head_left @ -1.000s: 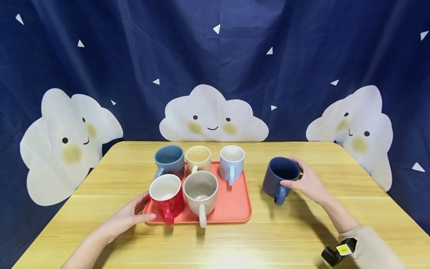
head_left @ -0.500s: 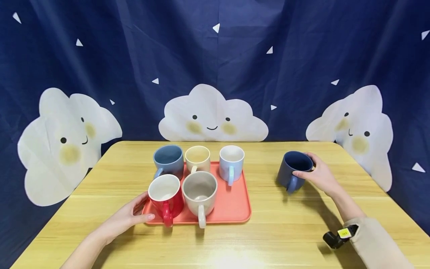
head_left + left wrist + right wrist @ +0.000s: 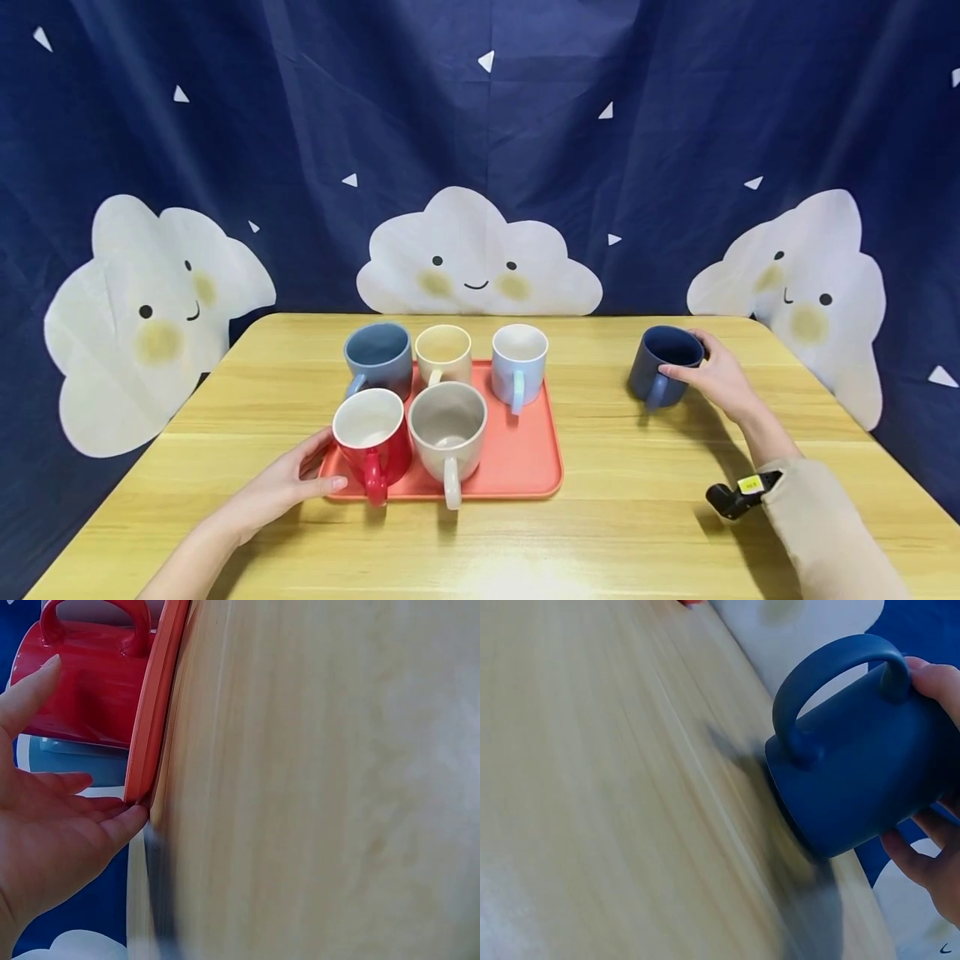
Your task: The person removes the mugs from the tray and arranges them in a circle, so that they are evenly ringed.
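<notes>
My right hand [image 3: 716,379] holds a dark blue mug [image 3: 643,375] by its upper part at the table's right side, thumb on the near side. In the right wrist view the mug's base [image 3: 802,810] is close to the table; I cannot tell whether it touches. My left hand [image 3: 277,487] rests at the left edge of a coral tray [image 3: 517,467], fingertips touching its rim in the left wrist view. Its extended thumb lies near the red mug [image 3: 90,690]. Beside that mug stands a grey-beige mug [image 3: 467,454], also on the tray.
Along the tray's back stand a slate-blue mug [image 3: 390,377], a cream mug [image 3: 453,369] and a light blue mug [image 3: 532,383]. A wooden table [image 3: 600,517] carries everything. Behind it hangs a navy curtain [image 3: 660,167] with clouds. A black wrist camera [image 3: 727,500] sits at the right sleeve.
My right hand has carried the dark blue mug to the right and further back, away from the tray. The left hand, the tray and its mugs have stayed in place.
</notes>
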The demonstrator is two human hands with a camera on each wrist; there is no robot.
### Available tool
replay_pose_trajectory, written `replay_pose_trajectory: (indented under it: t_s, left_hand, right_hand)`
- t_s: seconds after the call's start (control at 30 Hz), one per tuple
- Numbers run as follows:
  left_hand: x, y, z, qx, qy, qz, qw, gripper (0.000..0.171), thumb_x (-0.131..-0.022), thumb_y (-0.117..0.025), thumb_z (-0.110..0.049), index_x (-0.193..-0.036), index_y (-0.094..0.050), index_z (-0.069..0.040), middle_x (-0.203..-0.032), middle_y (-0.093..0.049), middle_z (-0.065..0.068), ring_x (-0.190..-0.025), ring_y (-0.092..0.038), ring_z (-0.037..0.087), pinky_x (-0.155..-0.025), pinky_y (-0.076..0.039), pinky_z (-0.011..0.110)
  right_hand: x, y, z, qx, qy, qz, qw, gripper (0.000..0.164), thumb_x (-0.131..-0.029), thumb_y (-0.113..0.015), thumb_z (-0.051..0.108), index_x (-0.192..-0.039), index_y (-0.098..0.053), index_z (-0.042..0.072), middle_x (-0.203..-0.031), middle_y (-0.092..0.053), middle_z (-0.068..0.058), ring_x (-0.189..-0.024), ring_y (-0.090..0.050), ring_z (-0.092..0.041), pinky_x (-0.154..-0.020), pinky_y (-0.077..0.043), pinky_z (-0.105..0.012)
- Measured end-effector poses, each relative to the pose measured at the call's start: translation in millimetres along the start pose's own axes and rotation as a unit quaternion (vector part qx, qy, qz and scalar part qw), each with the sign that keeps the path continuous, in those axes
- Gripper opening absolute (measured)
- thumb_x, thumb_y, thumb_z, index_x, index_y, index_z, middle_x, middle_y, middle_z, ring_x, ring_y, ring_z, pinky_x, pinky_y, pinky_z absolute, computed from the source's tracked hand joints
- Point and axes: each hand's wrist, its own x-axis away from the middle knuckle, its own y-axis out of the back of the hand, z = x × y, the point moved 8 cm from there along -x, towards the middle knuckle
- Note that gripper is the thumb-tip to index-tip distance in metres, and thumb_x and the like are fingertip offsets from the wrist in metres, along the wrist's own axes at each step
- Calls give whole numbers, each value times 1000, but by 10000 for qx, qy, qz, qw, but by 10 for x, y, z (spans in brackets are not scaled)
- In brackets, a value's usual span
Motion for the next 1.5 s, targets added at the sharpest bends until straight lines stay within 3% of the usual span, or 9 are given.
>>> replay_pose_trajectory:
  t_s: [0.23, 0.53, 0.73, 0.83, 1.03, 1.17, 1.3, 1.37, 1.5]
  left_hand:
    - [15, 1, 29, 4, 60, -5, 10000, 83, -87, -63, -23, -143, -12, 10, -147, -16, 32, -133, -18, 47, -104, -24, 53]
    - [39, 14, 54, -91, 26, -8, 10000, 81, -88, -62, -22, -143, -12, 11, -146, -16, 32, -133, -19, 47, -104, -28, 51]
    - [56, 6, 85, 0, 70, 39, 10000, 81, -89, -61, -22, -143, -11, 10, -147, -15, 32, -133, -18, 48, -103, -28, 51]
    - [47, 8, 86, -25, 58, 30, 10000, 81, -88, -62, -22, -143, -11, 11, -146, -15, 33, -133, -18, 48, -103, -28, 52]
    - [29, 12, 62, -58, -21, 16, 10000, 81, -88, -61, -21, -143, -11, 11, -146, -15, 33, -132, -18, 48, -103, -27, 52]
    - [15, 6, 50, -62, -45, 17, 10000, 81, -88, -62, -21, -143, -11, 11, -146, -15, 33, -133, -18, 47, -104, -28, 50]
    - [2, 9, 42, -61, -49, 23, 10000, 81, -88, -62, -21, -143, -12, 11, -146, -16, 32, -133, -19, 47, -102, -34, 37]
    - [-5, 12, 35, -65, -76, 27, 9999, 81, -88, -62, -20, -143, -12, 11, -146, -16, 32, -133, -19, 47, -102, -34, 35]
    - [-18, 10, 20, -78, -130, 37, 9999, 81, -88, -62, -20, -143, -12, 11, -146, -16, 33, -132, -19, 48, -103, -30, 47]
  right_hand:
    - [-35, -49, -59, -198, 24, 211, 9996, 78, -81, -72, 26, -138, -30, -6, -129, -43, -29, -121, -36, -40, -97, -27, -55]
    - [-146, -107, -26, -550, -63, 912, 9943, 79, -84, -67, 19, -143, -20, -6, -138, -33, -30, -128, -27, -43, -99, -26, -55]
    - [-149, -122, -68, -746, -328, 868, 9929, 74, -86, -66, 18, -138, -22, -9, -131, -38, -27, -112, -41, -19, -89, -35, -24]
    - [-156, -102, -98, -662, -316, 762, 9944, 71, -86, -66, 18, -137, -25, -9, -130, -40, -25, -112, -41, -19, -84, -35, -18]
    - [-161, -70, -102, -458, -255, 847, 9950, 72, -87, -65, 21, -140, -26, -8, -134, -39, -29, -123, -36, -37, -90, -36, -30]
    - [-148, -47, -116, -431, -292, 870, 9948, 75, -87, -65, 22, -142, -23, -9, -137, -36, -30, -125, -34, -39, -89, -36, -26]
    - [-142, -34, -114, -478, -272, 884, 9946, 77, -87, -65, 23, -142, -22, -8, -139, -34, -29, -126, -33, -40, -89, -35, -24]
    - [-138, -32, -107, -518, -267, 914, 9941, 78, -87, -65, 23, -143, -20, -8, -140, -32, -29, -127, -31, -40, -94, -35, -31]
    - [-119, -18, -81, -632, -257, 941, 9932, 79, -88, -63, 21, -145, -16, -7, -143, -28, -30, -129, -27, -42, -101, -29, -50]
